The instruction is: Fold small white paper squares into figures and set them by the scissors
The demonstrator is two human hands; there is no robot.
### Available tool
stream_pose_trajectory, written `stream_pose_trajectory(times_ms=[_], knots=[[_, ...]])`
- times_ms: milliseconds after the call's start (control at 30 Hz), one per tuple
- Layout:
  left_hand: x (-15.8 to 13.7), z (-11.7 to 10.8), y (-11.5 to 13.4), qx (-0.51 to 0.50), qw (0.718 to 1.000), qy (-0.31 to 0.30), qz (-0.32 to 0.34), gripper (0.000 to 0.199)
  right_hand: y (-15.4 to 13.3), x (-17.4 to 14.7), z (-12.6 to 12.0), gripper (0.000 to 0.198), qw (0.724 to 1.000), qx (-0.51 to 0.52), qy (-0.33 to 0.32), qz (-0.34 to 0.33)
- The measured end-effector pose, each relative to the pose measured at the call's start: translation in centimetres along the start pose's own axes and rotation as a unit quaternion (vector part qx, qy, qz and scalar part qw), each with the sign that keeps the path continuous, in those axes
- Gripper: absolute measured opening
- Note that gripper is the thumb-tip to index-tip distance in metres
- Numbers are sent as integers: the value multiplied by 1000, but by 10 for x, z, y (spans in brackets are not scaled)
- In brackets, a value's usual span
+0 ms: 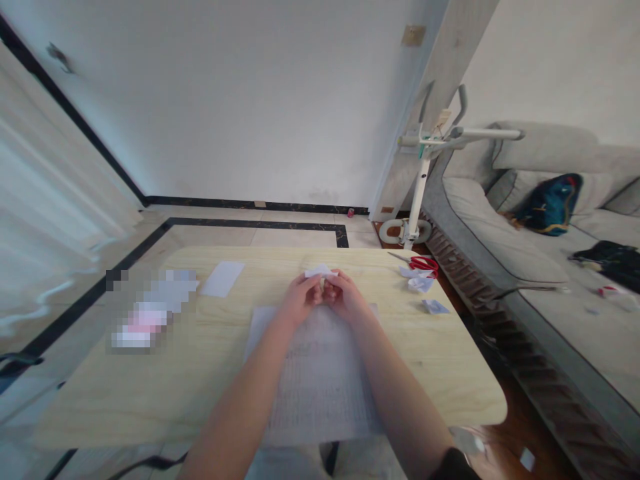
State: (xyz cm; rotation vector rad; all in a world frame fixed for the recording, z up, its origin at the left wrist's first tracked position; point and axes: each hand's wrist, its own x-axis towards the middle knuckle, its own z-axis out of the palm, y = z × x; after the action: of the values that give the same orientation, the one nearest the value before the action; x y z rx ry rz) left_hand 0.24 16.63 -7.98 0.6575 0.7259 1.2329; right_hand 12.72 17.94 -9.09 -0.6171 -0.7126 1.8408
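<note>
Table (165,393): pale wooden, with rounded corners
Middle: large printed white paper sheet (325,373)
Left: white rectangular paper (223,279)
Right: red-handled metal scissors (425,265), crumpled white paper pieces (421,285)

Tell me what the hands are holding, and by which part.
A small piece of white paper, held at its near side by the fingers of the left hand and right hand. The exact grip points are hidden.
</note>
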Motion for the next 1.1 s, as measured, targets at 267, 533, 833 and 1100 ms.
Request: stream_pose_trajectory(times_ms=[267, 533, 833, 1100], knots=[[1, -2, -2, -2, 1000, -12, -25, 26, -3, -4, 3, 23, 1000, 6, -19, 10], [0, -2, 0, -6, 1000, 4, -24, 23, -3, -4, 8, 24, 1000, -17, 2, 13], [5, -6, -4, -7, 1000, 10, -23, 26, -1, -1, 6, 26, 999, -27, 11, 19], [7, -7, -3, -30, 999, 3, -37, 29, 0, 0, 4, 27, 1000, -20, -1, -1]])
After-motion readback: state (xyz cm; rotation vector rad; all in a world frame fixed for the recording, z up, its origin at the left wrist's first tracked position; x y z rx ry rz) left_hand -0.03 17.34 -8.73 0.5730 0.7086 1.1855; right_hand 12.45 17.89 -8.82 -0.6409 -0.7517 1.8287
